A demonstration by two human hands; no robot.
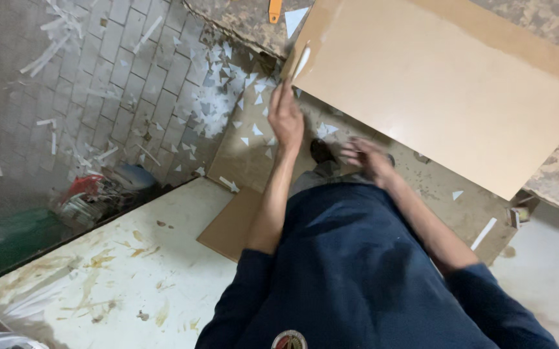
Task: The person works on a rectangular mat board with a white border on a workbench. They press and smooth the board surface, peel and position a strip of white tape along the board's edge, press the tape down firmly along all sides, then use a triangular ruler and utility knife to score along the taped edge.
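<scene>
Left hand pinches a thin white strip at the corner of the large tan flat board on the mottled surface. Right hand hangs open, blurred. Advice: peel slowly, steadying the board.

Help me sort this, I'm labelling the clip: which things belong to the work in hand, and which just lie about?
In hand: left hand, white strip, tan board, right hand.
Lying about: white triangular scraps, orange tool, cardboard sheet, red clutter.
</scene>
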